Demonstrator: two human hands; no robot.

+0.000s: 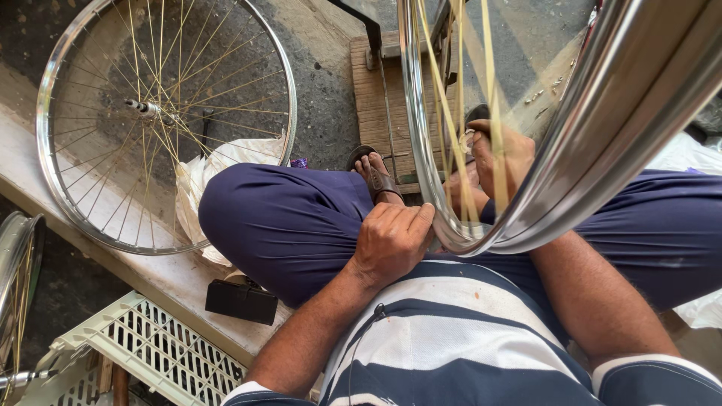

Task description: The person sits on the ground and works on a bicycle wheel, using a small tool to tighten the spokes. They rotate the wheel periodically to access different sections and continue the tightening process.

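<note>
The left hand is closed around the shiny chrome bicycle wheel rim at its lowest part, above the lap. The right hand pinches a thin golden spoke inside this rim. A second spoked wheel lies on the concrete ledge.

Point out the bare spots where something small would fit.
Bare: the wooden board beyond the sandalled foot, and the ledge strip between the black box and white crate. Crowded: the lap, where both hands, left and right, hold the rim.
</note>
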